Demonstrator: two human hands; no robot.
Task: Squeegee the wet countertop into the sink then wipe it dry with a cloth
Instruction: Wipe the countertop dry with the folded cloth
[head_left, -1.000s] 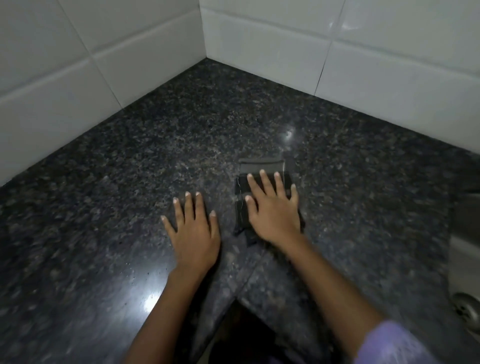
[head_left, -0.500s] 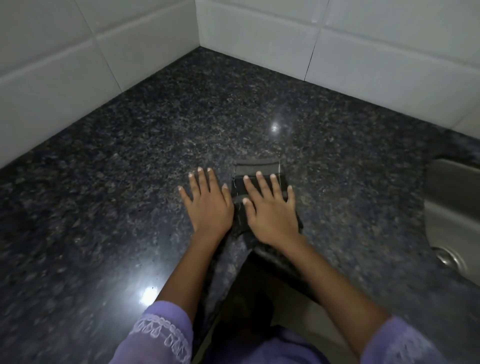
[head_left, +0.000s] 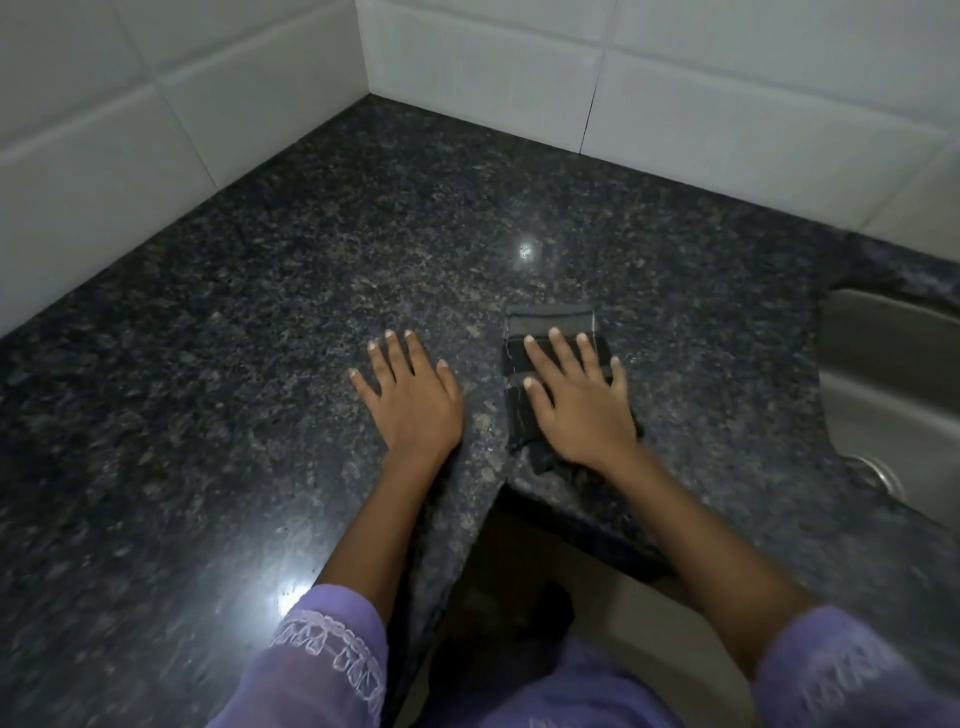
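A folded dark grey cloth (head_left: 549, 323) lies flat on the dark speckled granite countertop (head_left: 311, 291), near its inner corner edge. My right hand (head_left: 579, 400) presses down on the cloth with straight, spread fingers. My left hand (head_left: 410, 397) rests flat on the bare granite just left of the cloth, a small gap apart from it. The steel sink (head_left: 893, 374) is sunk into the counter at the right edge of view. No squeegee is in view.
White tiled walls (head_left: 519, 67) meet in a corner behind the counter. The L-shaped counter's front edge (head_left: 452, 545) runs down between my forearms, with floor below. The sink drain (head_left: 883, 475) shows at the right.
My right hand has slid the cloth to the right, toward the sink. The gap between my two hands has widened. The view has shifted, showing more of the sink.
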